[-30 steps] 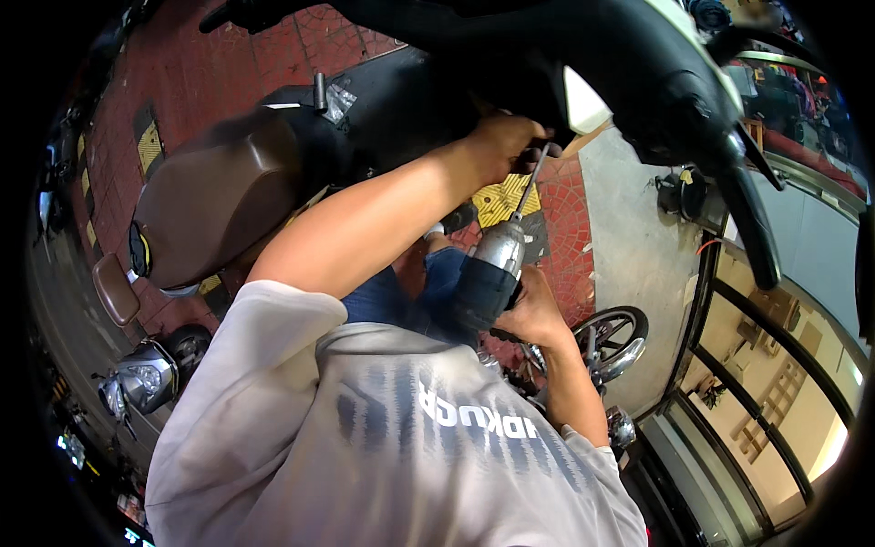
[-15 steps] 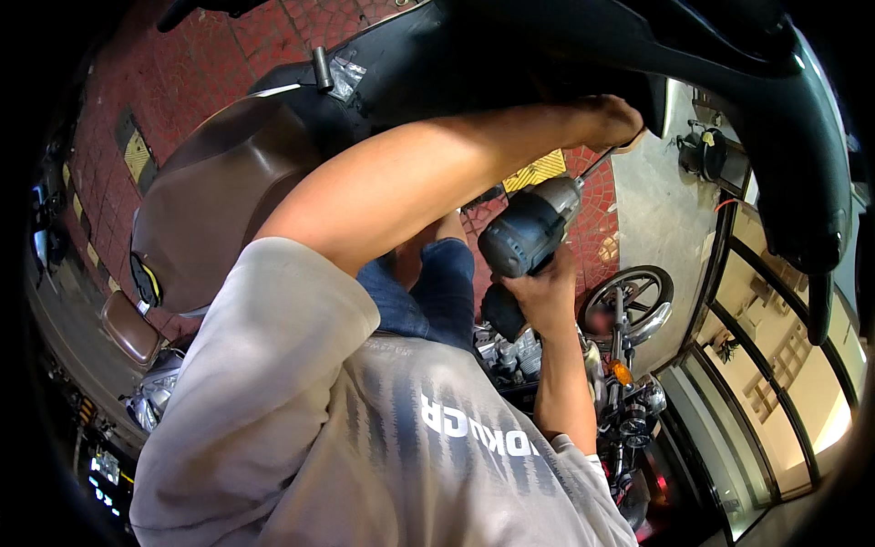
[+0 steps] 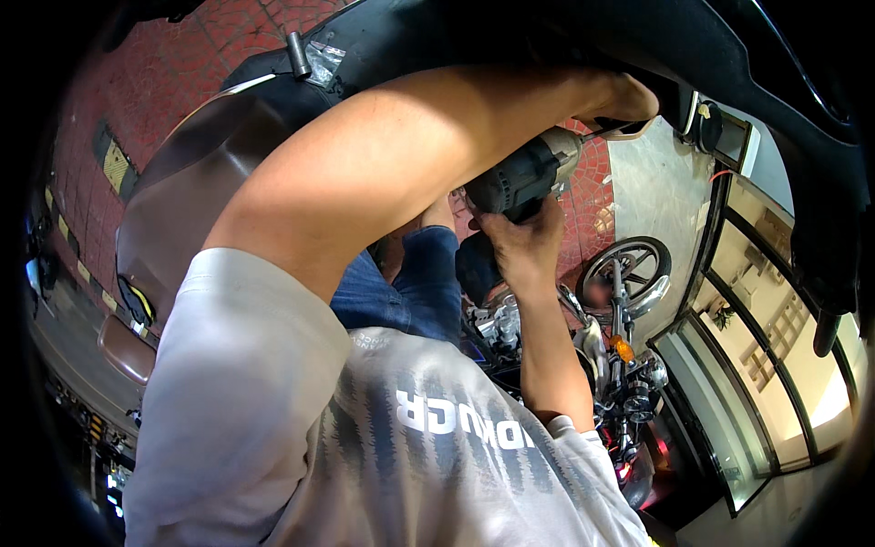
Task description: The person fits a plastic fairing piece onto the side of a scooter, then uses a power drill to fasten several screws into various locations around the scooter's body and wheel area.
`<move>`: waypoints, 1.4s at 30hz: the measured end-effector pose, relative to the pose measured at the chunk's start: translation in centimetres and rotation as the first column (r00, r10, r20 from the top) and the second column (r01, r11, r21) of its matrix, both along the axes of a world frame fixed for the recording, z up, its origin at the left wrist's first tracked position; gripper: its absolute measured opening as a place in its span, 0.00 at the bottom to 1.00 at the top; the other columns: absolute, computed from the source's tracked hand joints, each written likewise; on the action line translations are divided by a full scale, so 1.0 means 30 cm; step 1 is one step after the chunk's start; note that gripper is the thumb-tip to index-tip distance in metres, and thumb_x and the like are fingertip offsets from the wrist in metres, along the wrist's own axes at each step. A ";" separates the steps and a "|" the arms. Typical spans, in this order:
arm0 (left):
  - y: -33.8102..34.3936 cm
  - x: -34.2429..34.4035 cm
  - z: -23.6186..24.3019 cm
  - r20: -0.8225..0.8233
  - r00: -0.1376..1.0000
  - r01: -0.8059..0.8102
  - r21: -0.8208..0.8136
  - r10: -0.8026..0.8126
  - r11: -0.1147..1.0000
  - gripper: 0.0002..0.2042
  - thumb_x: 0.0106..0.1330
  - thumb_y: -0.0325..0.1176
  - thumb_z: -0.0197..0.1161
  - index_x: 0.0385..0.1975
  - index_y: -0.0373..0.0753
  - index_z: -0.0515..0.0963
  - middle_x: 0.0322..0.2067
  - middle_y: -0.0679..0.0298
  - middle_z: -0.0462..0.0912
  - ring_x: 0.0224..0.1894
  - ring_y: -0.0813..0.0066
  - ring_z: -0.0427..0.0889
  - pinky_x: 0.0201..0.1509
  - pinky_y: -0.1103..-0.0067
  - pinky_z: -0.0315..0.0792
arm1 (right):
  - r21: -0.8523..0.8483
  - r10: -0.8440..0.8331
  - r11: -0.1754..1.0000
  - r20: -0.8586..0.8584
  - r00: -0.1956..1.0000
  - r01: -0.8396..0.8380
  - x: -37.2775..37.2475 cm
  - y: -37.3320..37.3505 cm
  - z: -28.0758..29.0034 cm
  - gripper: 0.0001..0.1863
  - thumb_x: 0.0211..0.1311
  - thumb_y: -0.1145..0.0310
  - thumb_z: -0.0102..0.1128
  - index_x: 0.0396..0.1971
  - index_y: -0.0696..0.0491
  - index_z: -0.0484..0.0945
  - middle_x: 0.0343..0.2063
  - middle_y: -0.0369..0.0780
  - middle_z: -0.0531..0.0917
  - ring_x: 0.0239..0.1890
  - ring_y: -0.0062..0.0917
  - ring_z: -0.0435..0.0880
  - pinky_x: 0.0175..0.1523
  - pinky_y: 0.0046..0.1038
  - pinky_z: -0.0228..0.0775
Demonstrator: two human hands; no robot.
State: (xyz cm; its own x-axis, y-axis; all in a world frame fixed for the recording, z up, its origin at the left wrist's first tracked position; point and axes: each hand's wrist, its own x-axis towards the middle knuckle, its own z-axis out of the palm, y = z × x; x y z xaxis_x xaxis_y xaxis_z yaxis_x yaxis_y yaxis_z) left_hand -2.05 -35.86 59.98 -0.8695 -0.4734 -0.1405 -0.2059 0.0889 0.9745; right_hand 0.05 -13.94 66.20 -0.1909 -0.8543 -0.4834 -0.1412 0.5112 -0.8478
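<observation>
My right hand (image 3: 527, 242) is closed round the grip of a dark cordless impact driver (image 3: 512, 180). A thin metal shaft (image 3: 596, 131) sticks out of its nose toward the underside of a motor scooter's dark body panel (image 3: 437, 41). Stretched across above the driver, my left arm ends at that panel. My left hand (image 3: 631, 96) is bent at the wrist near the shaft's tip, its fingers mostly hidden, so what it touches cannot be seen. On the dark panel lie a metal cylinder like a socket (image 3: 298, 55) and a small clear plastic bag (image 3: 325, 62).
The scooter's brown seat (image 3: 187, 205) is at the left. Beyond my right forearm stands a parked motorcycle (image 3: 629, 383) with its wheel (image 3: 627, 273). Red patterned paving (image 3: 597, 196) lies below, and glass-fronted framing (image 3: 756, 346) runs along the right.
The whole view has shifted. My right hand and the driver sit closer under my left forearm, which covers more of the tool. My left hand stays at the panel, its wrist more bent.
</observation>
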 end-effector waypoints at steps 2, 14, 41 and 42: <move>-0.006 0.000 0.008 0.004 1.000 0.022 -0.006 -0.022 1.000 0.20 0.72 0.43 0.50 0.39 0.32 0.84 0.39 0.51 0.87 0.43 0.61 0.84 0.53 0.69 0.74 | 0.002 0.003 1.000 -0.008 1.000 -0.003 -0.006 -0.013 -0.006 0.16 0.53 0.83 0.66 0.44 0.65 0.78 0.34 0.42 0.88 0.31 0.24 0.87 0.37 0.26 0.82; -0.017 -0.001 0.069 0.029 0.993 0.114 -0.026 -0.113 0.993 0.25 0.75 0.51 0.49 0.42 0.35 0.85 0.42 0.53 0.86 0.48 0.63 0.83 0.59 0.69 0.71 | -0.001 -0.062 0.998 0.035 0.997 0.062 0.014 -0.050 0.006 0.12 0.58 0.81 0.70 0.42 0.63 0.80 0.32 0.40 0.88 0.29 0.22 0.87 0.37 0.25 0.80; 0.521 0.699 0.180 0.038 0.883 -0.468 0.118 0.467 0.876 0.47 0.57 0.55 0.74 0.71 0.31 0.65 0.67 0.43 0.72 0.71 0.49 0.69 0.75 0.66 0.61 | -0.077 -0.364 0.898 0.423 0.829 0.434 0.128 -0.263 0.118 0.24 0.54 0.78 0.75 0.52 0.62 0.80 0.46 0.42 0.86 0.47 0.28 0.84 0.56 0.28 0.75; 0.525 0.697 0.178 0.020 0.875 -0.483 0.121 0.484 0.867 0.47 0.57 0.54 0.74 0.71 0.31 0.65 0.67 0.42 0.72 0.71 0.48 0.70 0.75 0.66 0.62 | -0.077 -0.368 0.897 0.414 0.833 0.435 0.129 -0.265 0.122 0.25 0.54 0.78 0.75 0.53 0.62 0.80 0.47 0.42 0.86 0.47 0.28 0.84 0.56 0.28 0.75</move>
